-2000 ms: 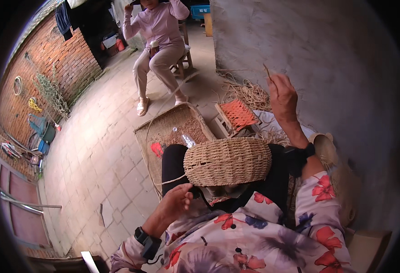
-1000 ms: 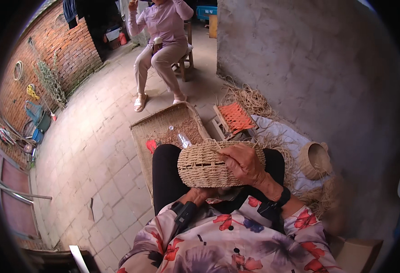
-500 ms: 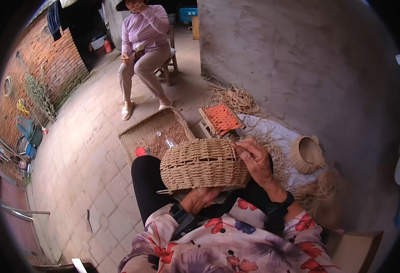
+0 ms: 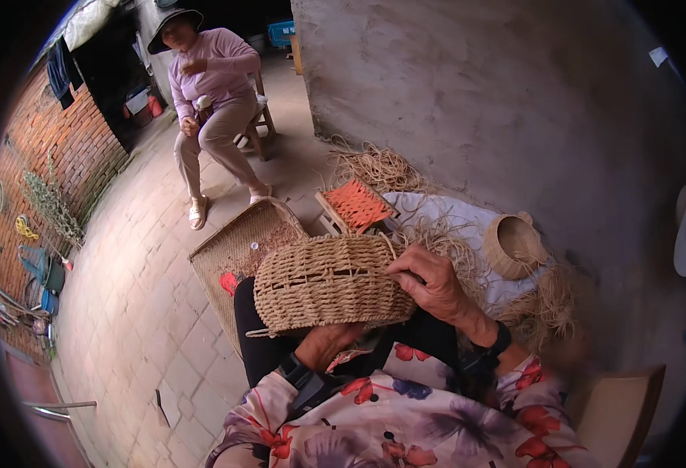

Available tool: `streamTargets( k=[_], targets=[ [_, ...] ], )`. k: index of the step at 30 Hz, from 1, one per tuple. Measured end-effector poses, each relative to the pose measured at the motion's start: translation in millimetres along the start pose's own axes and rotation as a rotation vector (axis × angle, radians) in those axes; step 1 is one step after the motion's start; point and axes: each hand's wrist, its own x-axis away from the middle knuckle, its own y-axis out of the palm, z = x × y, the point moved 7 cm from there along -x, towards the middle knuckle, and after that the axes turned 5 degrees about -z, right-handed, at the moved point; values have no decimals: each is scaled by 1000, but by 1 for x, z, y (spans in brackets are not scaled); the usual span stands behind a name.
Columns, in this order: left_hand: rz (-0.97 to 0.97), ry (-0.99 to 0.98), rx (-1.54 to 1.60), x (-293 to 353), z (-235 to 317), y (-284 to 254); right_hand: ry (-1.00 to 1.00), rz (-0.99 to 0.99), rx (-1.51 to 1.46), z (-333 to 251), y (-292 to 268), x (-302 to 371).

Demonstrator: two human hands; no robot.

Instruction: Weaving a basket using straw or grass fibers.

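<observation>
A woven basket [image 4: 331, 285] of tan twisted cord rests tilted on my lap, its side facing up with a dark gap running across the weave. My left hand [image 4: 329, 343] reaches under its near edge and holds it from below; those fingers are hidden behind the weave. At the basket's right end my right hand [image 4: 429, 285] is closed in a pinch, thumb against forefinger. A thin cord strand [image 4: 392, 246] curves off the basket's upper right edge down to these fingertips. From the lower left edge a loose cord end [image 4: 259, 333] sticks out.
Beyond my knees lie a flat woven tray [image 4: 216, 238] with brown bits and a small stool [image 4: 356, 204] with orange webbing. To the right, a second basket [image 4: 507, 269] and loose cord [image 4: 542, 312] lie on a white sheet [image 4: 456, 209]. A person [image 4: 218, 86] sits on a chair.
The view has shifted, so the surroundings appear further left. My right hand has come down slightly along the basket's right end. The seated person's raised hand has dropped from the face to the chest.
</observation>
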Motion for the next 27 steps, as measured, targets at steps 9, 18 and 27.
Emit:
streamTargets(
  k=[9, 18, 27],
  targets=[
    [120, -624, 2864, -1, 4, 59, -66, -88, 185, -15, 4, -7],
    [354, -792, 3133, -30, 19, 92, 112, -107, 57, -14, 12, -21],
    [-203, -235, 912, 7, 6, 60, -168, 47, 421, -53, -1, -25]
  ],
)
